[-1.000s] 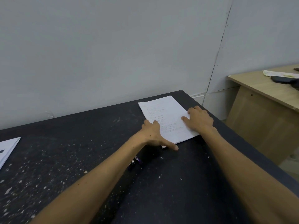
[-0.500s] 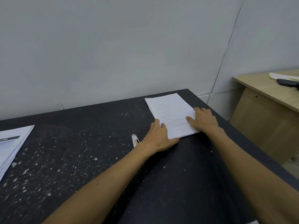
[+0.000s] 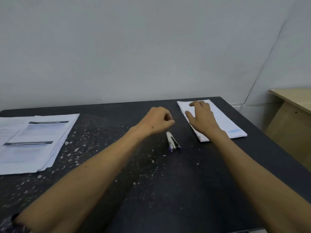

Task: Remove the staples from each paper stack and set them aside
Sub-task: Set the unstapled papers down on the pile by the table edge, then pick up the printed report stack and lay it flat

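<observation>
A white paper stack [image 3: 223, 121] lies at the black table's far right corner. My right hand [image 3: 201, 119] is over its left half, fingers spread and relaxed, touching or just above the top sheet. My left hand [image 3: 158, 120] hovers left of that stack, off the paper, its fingers curled in with the thumb against the index finger. Nothing shows in its grip. A small white and purple staple remover [image 3: 172, 142] lies on the table just in front of my left hand, untouched. A second, fanned pile of printed papers [image 3: 33, 142] sits at the far left.
The black table [image 3: 168, 190] is speckled with white flecks. Its right edge runs close beside the right stack. A light wooden desk [image 3: 292, 115] stands beyond that edge. A grey wall rises right behind the table.
My left hand has come off the right stack, moved left and curled its fingers. My right hand has slid farther up the stack. The view has swung left, bringing the left pile into sight.
</observation>
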The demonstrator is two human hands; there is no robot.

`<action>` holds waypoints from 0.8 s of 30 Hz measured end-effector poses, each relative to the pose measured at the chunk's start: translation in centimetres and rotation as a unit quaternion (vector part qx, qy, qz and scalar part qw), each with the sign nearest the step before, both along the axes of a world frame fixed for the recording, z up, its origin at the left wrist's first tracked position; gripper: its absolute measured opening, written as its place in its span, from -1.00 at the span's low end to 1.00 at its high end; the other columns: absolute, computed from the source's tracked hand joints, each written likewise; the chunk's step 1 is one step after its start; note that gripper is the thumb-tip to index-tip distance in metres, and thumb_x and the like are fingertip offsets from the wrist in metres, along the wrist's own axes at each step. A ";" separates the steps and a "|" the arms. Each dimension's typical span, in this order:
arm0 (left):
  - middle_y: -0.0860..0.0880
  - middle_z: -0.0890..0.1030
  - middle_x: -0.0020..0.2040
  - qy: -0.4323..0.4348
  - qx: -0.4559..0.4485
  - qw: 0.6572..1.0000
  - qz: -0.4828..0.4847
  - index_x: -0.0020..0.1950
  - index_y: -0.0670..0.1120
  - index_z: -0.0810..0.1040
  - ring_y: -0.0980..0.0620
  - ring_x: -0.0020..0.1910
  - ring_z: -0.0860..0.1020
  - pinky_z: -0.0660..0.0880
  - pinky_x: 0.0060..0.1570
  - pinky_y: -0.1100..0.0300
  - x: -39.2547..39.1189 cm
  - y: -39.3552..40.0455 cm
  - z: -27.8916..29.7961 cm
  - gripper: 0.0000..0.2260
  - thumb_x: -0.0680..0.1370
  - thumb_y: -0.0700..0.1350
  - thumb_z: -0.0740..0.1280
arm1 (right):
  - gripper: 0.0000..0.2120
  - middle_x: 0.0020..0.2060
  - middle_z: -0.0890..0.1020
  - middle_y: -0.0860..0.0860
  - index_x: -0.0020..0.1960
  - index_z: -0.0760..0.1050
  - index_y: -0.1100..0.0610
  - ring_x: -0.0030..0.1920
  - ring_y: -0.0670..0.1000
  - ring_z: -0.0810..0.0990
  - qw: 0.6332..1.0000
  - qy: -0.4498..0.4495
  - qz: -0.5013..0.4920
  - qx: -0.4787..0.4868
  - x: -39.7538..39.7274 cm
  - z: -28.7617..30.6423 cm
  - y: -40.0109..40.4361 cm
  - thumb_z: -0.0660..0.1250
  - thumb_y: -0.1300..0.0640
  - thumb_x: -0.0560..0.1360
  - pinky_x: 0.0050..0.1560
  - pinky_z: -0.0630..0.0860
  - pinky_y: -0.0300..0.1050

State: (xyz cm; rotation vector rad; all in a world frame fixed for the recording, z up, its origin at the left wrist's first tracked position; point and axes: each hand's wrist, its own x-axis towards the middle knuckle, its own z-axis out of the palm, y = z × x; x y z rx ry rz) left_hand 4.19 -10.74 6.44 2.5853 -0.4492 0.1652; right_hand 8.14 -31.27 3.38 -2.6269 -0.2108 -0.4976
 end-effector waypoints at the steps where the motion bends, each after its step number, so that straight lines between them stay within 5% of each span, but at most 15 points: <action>1: 0.03 0.72 0.01 -0.003 0.002 1.000 0.012 0.06 -0.08 0.73 0.12 -0.03 0.64 0.62 0.09 0.10 -0.4 1.9 0.4 -0.83 0.61 -0.04 0.40 | -0.64 0.37 0.49 0.16 0.38 0.46 0.20 0.41 0.20 0.37 1.000 -0.015 0.019 0.011 -0.3 0.2 1.5 0.30 0.05 0.66 0.27 0.41 0.14; 6: 0.02 0.72 -0.05 -0.014 -0.006 0.996 0.089 0.03 -0.11 0.76 0.13 -0.11 0.64 0.52 -0.07 0.24 -3.7 12.0 1.2 -0.83 0.63 -0.12 0.37 | -0.74 0.24 0.57 0.15 0.28 0.53 0.23 0.33 0.16 0.45 0.988 -0.074 0.120 0.065 -1.7 1.0 9.9 0.32 0.14 0.64 0.33 0.43 0.07; 10: 0.03 0.72 -0.10 -0.026 -0.010 0.982 0.188 -0.03 -0.09 0.76 0.15 -0.14 0.63 0.56 -0.02 0.17 -5.8 20.1 -0.3 -0.85 0.60 -0.13 0.38 | -0.81 0.17 0.59 0.06 0.23 0.54 0.18 0.27 0.06 0.48 0.974 -0.087 0.185 0.101 -3.4 0.6 16.5 0.31 0.17 0.64 0.28 0.44 -0.03; 15: -0.13 0.63 0.21 -0.003 0.019 0.944 0.328 0.21 -0.16 0.64 -0.13 0.24 0.56 0.49 0.18 0.01 -8.4 28.7 -4.3 -0.68 0.58 0.03 0.42 | -0.84 0.11 0.59 -0.03 0.21 0.55 0.12 0.17 -0.07 0.48 0.961 -0.064 0.245 0.115 -5.6 -1.2 24.0 0.31 0.18 0.64 0.18 0.39 -0.24; 18: -0.17 0.50 0.36 0.056 0.022 0.927 0.371 0.38 -0.16 0.51 -0.18 0.36 0.42 0.43 0.29 -0.06 -10.0 32.2 -7.0 -0.36 0.51 0.29 0.43 | -0.86 0.06 0.60 -0.04 0.18 0.56 0.11 0.09 -0.09 0.54 0.950 -0.022 0.282 0.131 -7.0 -2.5 27.3 0.31 0.19 0.64 0.14 0.48 -0.22; 24: -0.12 0.50 0.35 -0.003 -0.032 0.925 0.378 0.35 -0.17 0.51 -0.10 0.35 0.43 0.40 0.29 0.03 -10.7 33.7 -9.6 -0.40 0.52 0.25 0.44 | -0.87 0.04 0.67 0.02 0.15 0.57 0.12 0.05 -0.01 0.68 0.904 0.228 0.266 0.245 -8.2 -3.3 34.3 0.34 0.11 0.64 0.16 0.63 -0.06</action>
